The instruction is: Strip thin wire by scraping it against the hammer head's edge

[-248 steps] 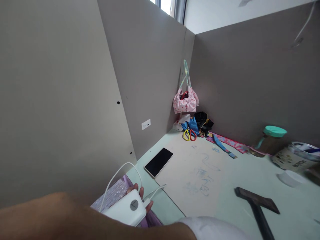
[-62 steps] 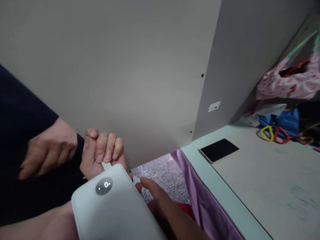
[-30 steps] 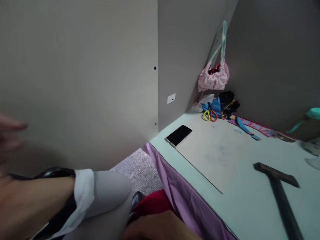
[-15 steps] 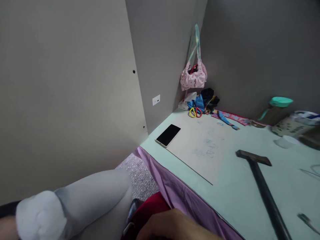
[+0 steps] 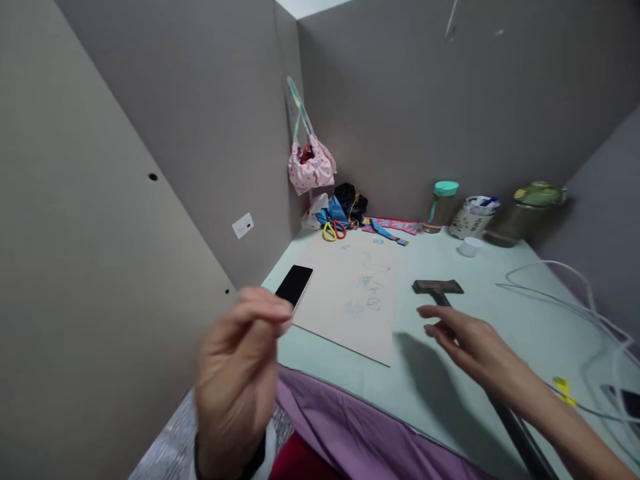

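Observation:
My left hand (image 5: 240, 380) is raised in front of the table's near left edge, slightly blurred. Its fingers are curled and the tips pressed together, with nothing visible in them. Behind its fingertips lies a black-screened phone (image 5: 295, 283) at the left edge of a pale board (image 5: 340, 320) with blue scribbles. My right hand (image 5: 465, 340) hovers over the table, fingers a little apart, holding nothing. Below it lies a hammer (image 5: 437, 287) with a dark head and long black handle; my hand and forearm cover part of that handle.
Yellow-and-red scissors (image 5: 334, 231) lie in the far corner beneath a hanging pink bag (image 5: 313, 170). Along the back stand a green-lidded bottle (image 5: 441, 207), a pen holder (image 5: 473, 220) and a jug (image 5: 510, 220), with a small white cup (image 5: 470, 247) before them. White cables (image 5: 590, 300) loop at right.
The view has swung right, bringing more of the table's right side into sight. My left hand has risen into view, and my right hand now appears above the hammer.

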### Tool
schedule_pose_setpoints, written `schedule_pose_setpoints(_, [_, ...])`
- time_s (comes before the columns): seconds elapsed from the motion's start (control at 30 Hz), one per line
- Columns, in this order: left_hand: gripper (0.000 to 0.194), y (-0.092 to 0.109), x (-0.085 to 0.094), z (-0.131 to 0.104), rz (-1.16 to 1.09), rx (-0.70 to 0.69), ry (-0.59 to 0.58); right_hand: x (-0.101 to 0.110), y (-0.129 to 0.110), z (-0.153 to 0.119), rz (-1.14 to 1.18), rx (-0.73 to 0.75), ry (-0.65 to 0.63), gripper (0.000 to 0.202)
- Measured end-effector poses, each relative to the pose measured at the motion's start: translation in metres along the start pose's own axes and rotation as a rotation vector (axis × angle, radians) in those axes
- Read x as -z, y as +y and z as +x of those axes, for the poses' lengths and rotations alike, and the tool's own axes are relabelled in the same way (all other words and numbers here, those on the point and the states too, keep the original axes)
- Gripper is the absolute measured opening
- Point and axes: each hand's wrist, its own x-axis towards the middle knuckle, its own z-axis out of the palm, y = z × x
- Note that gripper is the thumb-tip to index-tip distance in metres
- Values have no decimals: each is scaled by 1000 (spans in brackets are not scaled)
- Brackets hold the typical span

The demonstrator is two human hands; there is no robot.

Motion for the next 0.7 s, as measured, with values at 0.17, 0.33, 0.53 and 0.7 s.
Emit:
schedule_pose_setpoints(0.17, [12,-59,-17,-2,92,297,-248,7,-15,-4,195,-105,11,42])
schedule_pose_setpoints(0.33, [7,-78,-27,-7,311,305,-405,-12,-78,-3,314,206,-31,24])
schedule_pose_setpoints(0.53, [22,-95,-21,-11,464,330,-467,-38,-68,5,131,430,27,22])
schedule_pose_setpoints(0.7, [28,-111,-24,-6,380,485,-506,-44,-49,7,134,464,58,24])
